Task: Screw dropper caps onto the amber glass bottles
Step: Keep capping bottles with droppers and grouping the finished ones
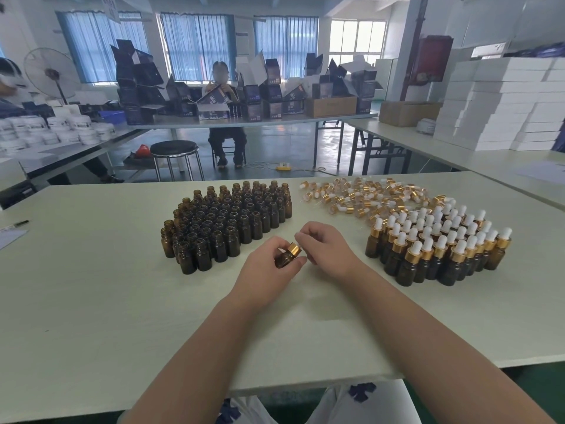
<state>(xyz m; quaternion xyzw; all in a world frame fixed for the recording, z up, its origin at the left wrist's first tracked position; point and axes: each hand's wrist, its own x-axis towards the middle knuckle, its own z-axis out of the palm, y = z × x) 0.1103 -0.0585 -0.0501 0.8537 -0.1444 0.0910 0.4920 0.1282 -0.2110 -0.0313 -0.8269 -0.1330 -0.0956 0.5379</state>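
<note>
as it sits now, amber bottle (282,260): tipped over in your grip, low over the table (91,286), between the uncapped bottles (226,221) and the capped ones (440,249)
long axis: neck points up-right, straight at your right hand (324,246)
left hand (266,270): curled round the glass body
right hand: nearer the cap, fingertips pinching its top end
dropper cap (294,249): gold collar on the neck, bulb hidden

The left hand (266,270) and right hand (327,249) hold one small amber glass bottle (282,260) with one gold-collared dropper cap (294,249). The pale desk (91,286) carries several dozen open amber bottles (226,221), a few dozen capped bottles (440,246), and loose dropper caps (360,197) too tangled to count.
</note>
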